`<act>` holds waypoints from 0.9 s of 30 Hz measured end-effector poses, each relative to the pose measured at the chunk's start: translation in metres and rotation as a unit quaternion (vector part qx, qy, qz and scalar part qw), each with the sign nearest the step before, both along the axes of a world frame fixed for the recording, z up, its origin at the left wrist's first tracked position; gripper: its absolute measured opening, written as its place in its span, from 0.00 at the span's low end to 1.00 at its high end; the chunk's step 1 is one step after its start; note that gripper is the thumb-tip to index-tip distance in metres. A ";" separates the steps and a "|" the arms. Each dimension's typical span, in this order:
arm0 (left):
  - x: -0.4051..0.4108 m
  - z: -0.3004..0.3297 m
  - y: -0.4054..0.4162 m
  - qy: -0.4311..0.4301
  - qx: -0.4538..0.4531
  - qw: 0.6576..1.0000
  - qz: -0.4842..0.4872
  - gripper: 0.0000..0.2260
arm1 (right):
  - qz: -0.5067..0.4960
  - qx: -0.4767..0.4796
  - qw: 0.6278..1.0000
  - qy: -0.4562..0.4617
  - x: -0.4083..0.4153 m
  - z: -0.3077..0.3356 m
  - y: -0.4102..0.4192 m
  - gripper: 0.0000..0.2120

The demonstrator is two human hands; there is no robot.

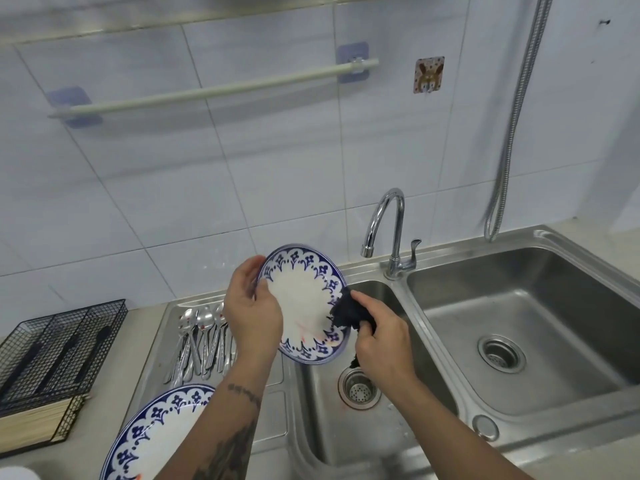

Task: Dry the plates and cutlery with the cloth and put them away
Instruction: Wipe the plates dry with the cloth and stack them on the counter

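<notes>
My left hand [251,313] grips the left rim of a white plate with a blue patterned border [304,299], held tilted above the sink's left basin. A bunched dark cloth [348,311] is held in my right hand [381,337] and pressed against the plate's right rim. A second plate of the same pattern [156,434] lies on the draining board at the lower left, partly behind my left forearm. Several spoons and other cutlery [201,341] lie in a heap on the draining board [162,348], left of the held plate.
A black wire cutlery basket [59,344] holding dark-handled utensils stands on the counter at the left, with a wooden block under it. The steel double sink [519,323] has a chrome tap [391,230] behind. A rail [214,90] and hose [512,126] hang on the tiled wall.
</notes>
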State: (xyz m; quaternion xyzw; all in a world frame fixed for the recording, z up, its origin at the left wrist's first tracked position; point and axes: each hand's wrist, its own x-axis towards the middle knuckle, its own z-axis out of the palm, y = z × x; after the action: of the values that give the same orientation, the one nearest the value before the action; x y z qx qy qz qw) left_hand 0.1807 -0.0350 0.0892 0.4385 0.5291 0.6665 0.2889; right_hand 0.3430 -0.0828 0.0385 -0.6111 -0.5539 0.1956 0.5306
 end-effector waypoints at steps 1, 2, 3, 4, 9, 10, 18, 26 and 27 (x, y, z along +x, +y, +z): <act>-0.004 -0.005 -0.001 -0.048 -0.029 0.998 0.003 0.18 | 0.017 0.015 1.000 -0.018 -0.003 0.002 0.001 0.27; -0.008 -0.010 -0.004 -0.087 -0.053 0.995 0.003 0.18 | 0.035 0.025 0.998 -0.043 -0.005 0.003 0.003 0.28; -0.011 -0.016 -0.008 -0.117 -0.075 0.990 -0.001 0.19 | 0.050 0.030 0.996 -0.071 -0.008 0.005 0.004 0.28; -0.014 -0.022 -0.011 -0.138 -0.095 0.986 -0.008 0.19 | 0.066 0.028 0.992 -0.101 -0.010 0.006 0.006 0.28; -0.029 -0.032 -0.024 -0.203 -0.149 0.968 -0.012 0.19 | 0.127 -0.138 0.901 -0.390 -0.022 0.006 -0.002 0.29; -0.034 -0.031 -0.025 -0.217 -0.150 0.965 -0.006 0.19 | 0.143 -0.170 0.886 -0.407 -0.027 0.008 -0.008 0.29; -0.049 -0.019 -0.035 -0.255 -0.151 0.954 -0.046 0.16 | 0.331 -0.164 0.868 -0.332 -0.090 0.025 -0.015 0.28; -0.101 -0.002 -0.042 -0.237 -0.159 0.958 -0.022 0.16 | 0.198 -0.200 0.833 -0.476 -0.101 0.022 -0.020 0.32; -0.109 -0.002 -0.042 -0.237 -0.160 0.958 -0.016 0.16 | 0.219 -0.203 0.832 -0.468 -0.109 0.023 -0.029 0.31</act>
State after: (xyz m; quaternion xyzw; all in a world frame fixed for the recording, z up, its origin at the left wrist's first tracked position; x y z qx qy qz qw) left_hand 0.0712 -0.0766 0.0868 0.2241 0.5377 0.6537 0.4830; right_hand 0.2335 -0.1118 0.0617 -0.5859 -0.8033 0.1056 0.0155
